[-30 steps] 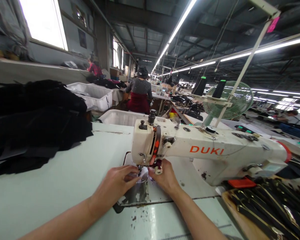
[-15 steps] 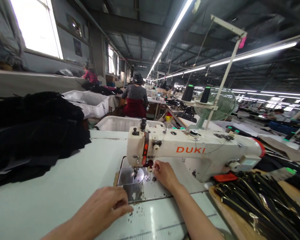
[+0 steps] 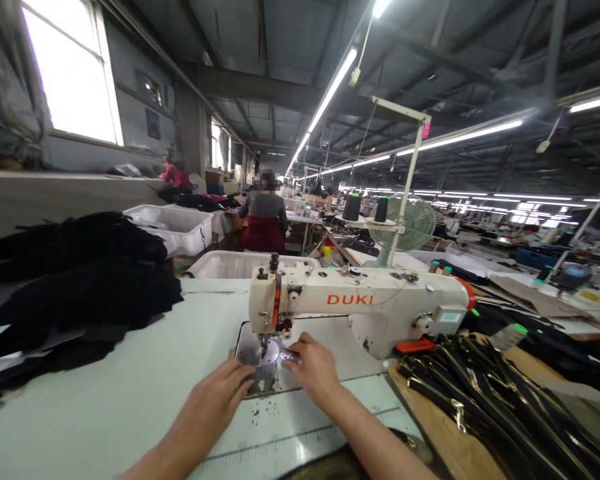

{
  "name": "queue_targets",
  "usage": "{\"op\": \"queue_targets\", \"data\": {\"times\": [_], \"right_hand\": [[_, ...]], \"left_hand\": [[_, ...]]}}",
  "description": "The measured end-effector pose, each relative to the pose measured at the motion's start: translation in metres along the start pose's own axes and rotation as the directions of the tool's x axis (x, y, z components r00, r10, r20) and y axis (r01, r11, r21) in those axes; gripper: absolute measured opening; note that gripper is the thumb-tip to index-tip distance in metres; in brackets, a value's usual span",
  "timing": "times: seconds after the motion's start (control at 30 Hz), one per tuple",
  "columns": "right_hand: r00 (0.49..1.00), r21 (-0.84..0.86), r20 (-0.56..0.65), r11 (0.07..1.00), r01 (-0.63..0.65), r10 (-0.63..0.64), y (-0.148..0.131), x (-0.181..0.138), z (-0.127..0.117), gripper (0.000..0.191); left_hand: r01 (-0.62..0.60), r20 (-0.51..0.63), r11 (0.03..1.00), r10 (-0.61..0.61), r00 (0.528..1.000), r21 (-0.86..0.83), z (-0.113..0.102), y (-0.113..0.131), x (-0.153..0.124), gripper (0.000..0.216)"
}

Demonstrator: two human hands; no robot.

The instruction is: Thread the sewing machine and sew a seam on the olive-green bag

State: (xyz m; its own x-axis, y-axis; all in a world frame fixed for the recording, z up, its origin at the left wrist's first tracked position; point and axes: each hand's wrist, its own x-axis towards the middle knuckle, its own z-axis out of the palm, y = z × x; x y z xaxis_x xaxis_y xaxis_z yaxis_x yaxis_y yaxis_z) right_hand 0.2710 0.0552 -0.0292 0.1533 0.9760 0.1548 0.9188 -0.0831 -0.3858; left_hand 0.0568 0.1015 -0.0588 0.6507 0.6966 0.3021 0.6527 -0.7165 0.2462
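Note:
A white DUKI sewing machine (image 3: 350, 300) stands on the pale table, its needle and presser foot over a shiny metal plate (image 3: 250, 353). My left hand (image 3: 213, 403) lies at the near left edge of that plate, fingers stretched out and nothing visible in them. Just right of the presser foot, my right hand (image 3: 315, 367) is low over the plate with thumb and fingertips brought together. Whatever is between those fingertips is too small to make out. No fabric shows under the needle.
Black fabric pieces (image 3: 85, 287) are heaped on the left. Black straps with gold-coloured edges and metal parts (image 3: 485, 393) lie on a wooden board at right. Behind the machine are a white bin (image 3: 215, 265), thread cones (image 3: 352, 208) and a fan (image 3: 415, 223). A person (image 3: 264, 217) sits farther back.
My right hand has come down from beside the needle head to the plate. My left hand has moved forward onto the plate's edge, its fingers straighter. The view has shifted, too.

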Motion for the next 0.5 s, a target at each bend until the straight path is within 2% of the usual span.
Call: {"op": "queue_targets", "data": {"times": [0.1, 0.23, 0.4, 0.5], "right_hand": [[1.000, 0.043, 0.023, 0.999, 0.018, -0.019, -0.010, 0.032, 0.025, 0.019], [0.997, 0.092, 0.072, 0.996, -0.016, 0.010, -0.004, 0.051, 0.035, 0.019], [0.982, 0.095, 0.163, 0.992, 0.077, -0.092, 0.000, 0.037, 0.030, 0.016], [0.978, 0.031, 0.151, 0.990, 0.141, -0.144, 0.000, 0.018, 0.009, 0.021]], "left_hand": [[-0.011, -0.017, 0.997, 0.012, 1.000, 0.080, 0.010, 0.002, 0.034, 0.034], [-0.025, -0.006, 0.986, 0.026, 1.000, 0.164, 0.028, -0.006, 0.050, 0.032], [-0.172, 0.046, 0.970, 0.166, 0.985, 0.174, 0.040, -0.024, 0.054, 0.035], [-0.287, -0.012, 0.949, 0.291, 0.957, 0.131, 0.055, -0.042, 0.054, 0.042]]}}
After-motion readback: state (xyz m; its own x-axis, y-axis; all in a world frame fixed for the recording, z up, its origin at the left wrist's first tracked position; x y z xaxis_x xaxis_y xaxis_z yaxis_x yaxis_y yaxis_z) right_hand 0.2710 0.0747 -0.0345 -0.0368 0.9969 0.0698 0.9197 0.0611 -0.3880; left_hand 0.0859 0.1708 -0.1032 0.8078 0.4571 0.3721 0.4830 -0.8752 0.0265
